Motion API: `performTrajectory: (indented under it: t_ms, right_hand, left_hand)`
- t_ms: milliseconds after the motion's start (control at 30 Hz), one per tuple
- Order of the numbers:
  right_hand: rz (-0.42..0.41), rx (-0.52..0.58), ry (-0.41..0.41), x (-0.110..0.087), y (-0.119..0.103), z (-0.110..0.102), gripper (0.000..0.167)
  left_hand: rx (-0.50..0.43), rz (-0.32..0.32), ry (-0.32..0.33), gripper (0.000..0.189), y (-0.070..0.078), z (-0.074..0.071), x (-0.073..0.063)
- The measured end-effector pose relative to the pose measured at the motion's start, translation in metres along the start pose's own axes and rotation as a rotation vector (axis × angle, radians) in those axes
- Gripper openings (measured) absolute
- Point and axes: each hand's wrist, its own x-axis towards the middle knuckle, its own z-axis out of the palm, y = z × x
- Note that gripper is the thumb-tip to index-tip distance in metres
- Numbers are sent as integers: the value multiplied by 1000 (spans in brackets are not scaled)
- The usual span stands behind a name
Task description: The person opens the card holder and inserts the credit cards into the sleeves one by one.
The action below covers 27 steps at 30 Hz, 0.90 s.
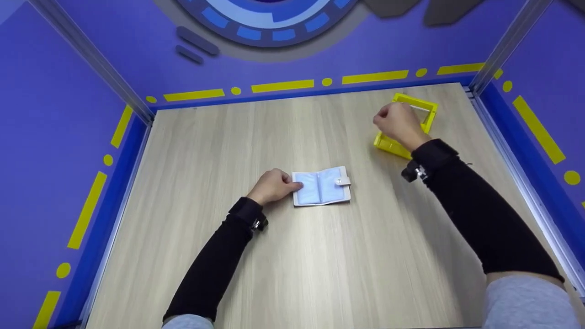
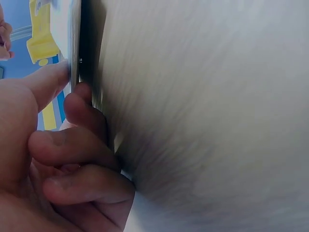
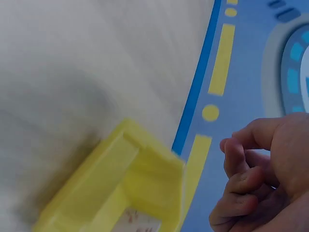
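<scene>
A small card holder lies spread open mid-table, with pale blue pages, a whitish cover and a snap strap on its right edge. My left hand pinches its left edge, thumb on top; the left wrist view has the fingers curled at its underside. Farther back on the right is a yellow open box. Above it hovers my right hand, fingers curled and thumb against the index fingertip. In the right wrist view, nothing shows between those fingertips. A white card with reddish marks lies inside the box.
The wooden tabletop is enclosed by blue panels with yellow dashes at the back and both sides. Metal corner posts and side rails edge the table. The yellow box stands near the back right corner.
</scene>
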Motion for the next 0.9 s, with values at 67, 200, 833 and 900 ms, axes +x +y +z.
performTrajectory:
  t_ms: [67,200,833,900]
  right_hand:
    - [32,-42,12,5,6,-10,40]
    - [62,-119,76,16,22,-22,37]
    - [74,-437,187,55,89,-41,30]
    - [79,-455,178,56,92,-40,31]
  left_hand:
    - [0,5,2,50,0,0,0]
    - [0,19,13,50,-2,-1,-1]
    - [7,19,23,50,1,2,0]
    - [4,14,17,50,1,1,-1]
